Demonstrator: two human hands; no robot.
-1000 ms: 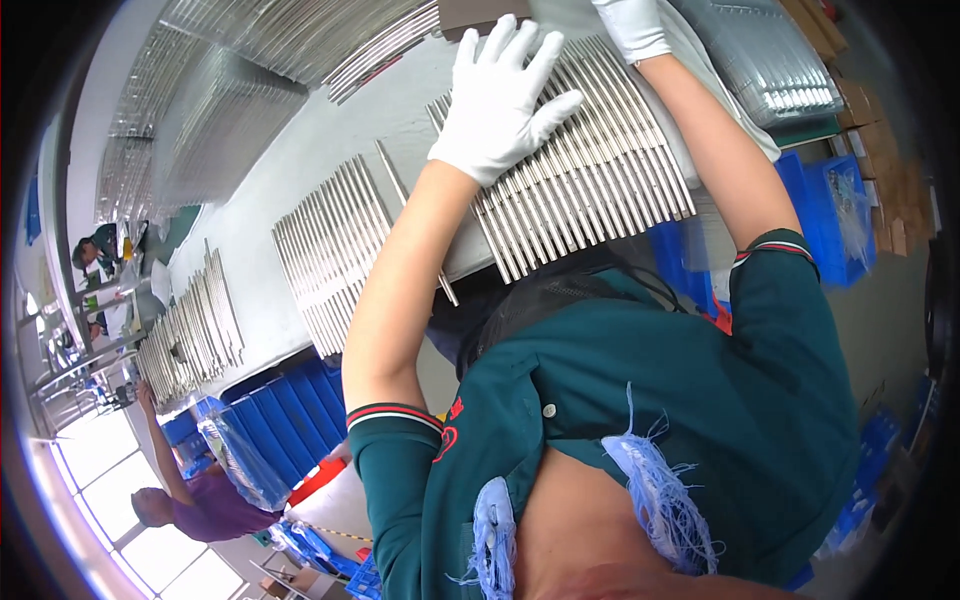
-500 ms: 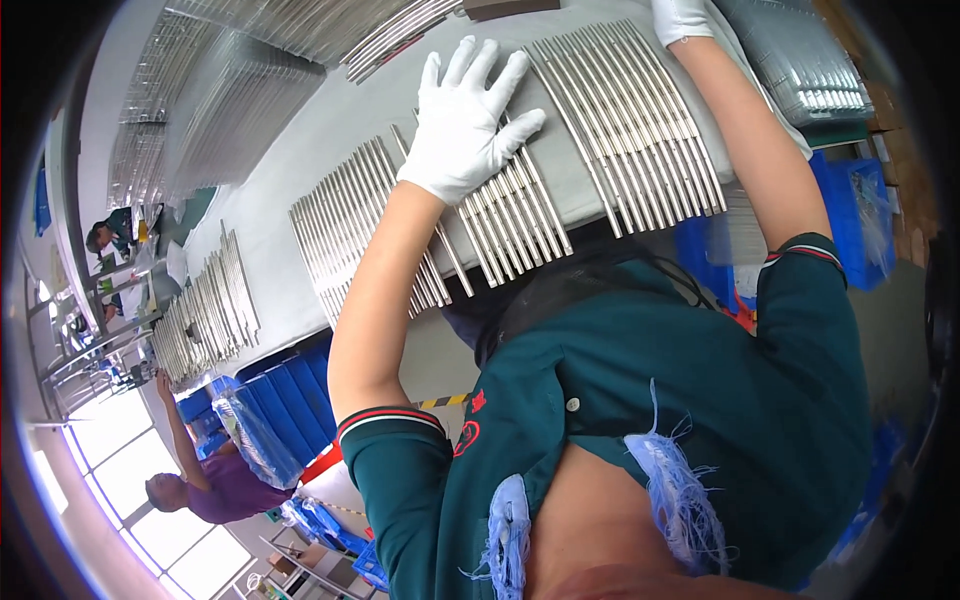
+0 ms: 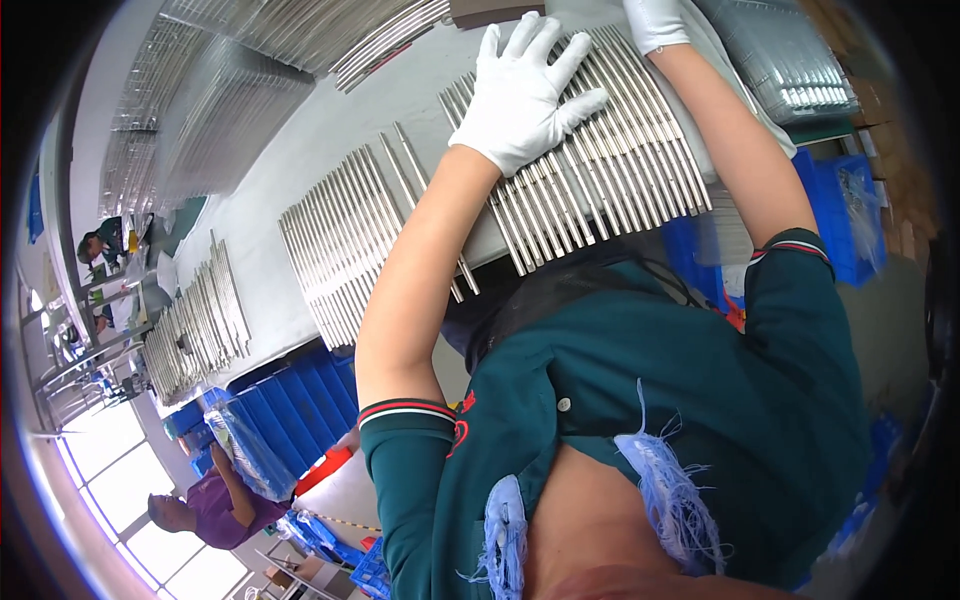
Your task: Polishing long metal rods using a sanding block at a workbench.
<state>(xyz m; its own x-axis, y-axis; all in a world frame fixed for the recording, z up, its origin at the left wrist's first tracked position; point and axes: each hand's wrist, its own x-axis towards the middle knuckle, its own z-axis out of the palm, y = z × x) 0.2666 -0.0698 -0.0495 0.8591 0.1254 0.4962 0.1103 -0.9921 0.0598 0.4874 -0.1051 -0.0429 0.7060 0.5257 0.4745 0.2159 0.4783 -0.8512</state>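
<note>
My left hand (image 3: 524,98), in a white glove, lies flat with spread fingers on a row of slim silvery metal rods (image 3: 625,140). The rods lie side by side, their near ends sticking out over the table's front edge. At the top of the picture my right hand (image 3: 655,22), also gloved in white, is beside the far right part of this row; its fingers are cut off by the picture's edge. Left of my left hand are a couple of separate rods (image 3: 408,150), partly behind my forearm. Another row of metal rods (image 3: 335,245) lies further left.
A pale cloth covers the table (image 3: 262,275). Stacked clear plastic trays (image 3: 215,110) stand at the far left, more clear trays (image 3: 780,60) at the right. More rods (image 3: 198,320) lie further along the table. Blue bins (image 3: 290,405) stand below; a person in purple (image 3: 220,505) is beyond.
My left hand has moved right together with the rods under it, and the gap to the right-hand rods has closed. A couple of rods stayed behind. The person in purple has lowered an arm.
</note>
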